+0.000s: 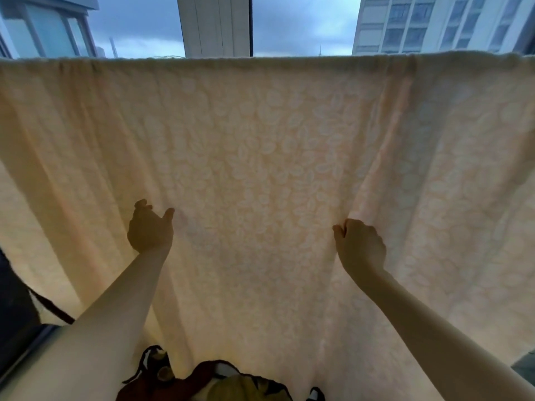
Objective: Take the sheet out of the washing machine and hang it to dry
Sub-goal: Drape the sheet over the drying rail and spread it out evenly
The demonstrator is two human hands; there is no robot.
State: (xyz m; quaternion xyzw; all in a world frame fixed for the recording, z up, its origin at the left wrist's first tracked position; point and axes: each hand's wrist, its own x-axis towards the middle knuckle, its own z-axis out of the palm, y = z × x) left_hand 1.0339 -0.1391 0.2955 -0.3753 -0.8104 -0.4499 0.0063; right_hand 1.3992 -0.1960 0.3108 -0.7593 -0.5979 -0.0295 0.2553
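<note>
brown cloth (pixel 214 374) cut off below | left hand (pixel 150 227) grip unclear | right hand (pixel 360 244) pinches sheet (pixel 260 140) fold

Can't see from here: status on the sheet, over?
Left hand open, by the sheet. Right hand pinching a fold of it. Sheet hung, spread wide, creased. Nothing blocking the hands.

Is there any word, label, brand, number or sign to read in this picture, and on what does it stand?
None: no text is readable.
The sheet bears only a leaf pattern; the buildings behind it show windows, no signs; the dark cloth at the bottom edge shows no letters.
</note>
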